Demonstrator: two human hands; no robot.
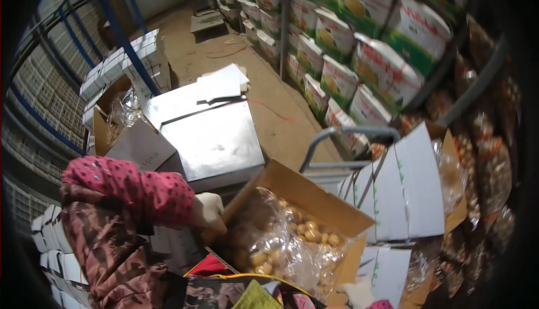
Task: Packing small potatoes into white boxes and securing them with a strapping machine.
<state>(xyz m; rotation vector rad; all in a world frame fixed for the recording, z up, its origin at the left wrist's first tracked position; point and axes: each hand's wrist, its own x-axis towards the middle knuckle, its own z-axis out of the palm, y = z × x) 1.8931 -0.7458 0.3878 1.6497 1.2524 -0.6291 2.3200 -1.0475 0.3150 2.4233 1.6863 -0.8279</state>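
An open cardboard carton (313,197) is directly in front of my body. Small round yellow-brown produce (311,232), like potatoes, shows through the clear plastic liner bag (290,252) inside it. My left hand (210,211), in a pale glove below a pink spotted sleeve, grips the carton's left rim, the fingers partly hidden. At the near right corner, my right hand (360,294), gloved too, holds the carton's side; the lower frame edge cuts it off.
A flat metal-topped surface (214,140) lies beyond, with white cardboard sheets (223,83). Another lined carton (139,142) stands left. White cartons (408,195) are stacked right beside a grey tubular handle (349,130). Printed cartons (337,69) line the aisle near bagged produce (492,170).
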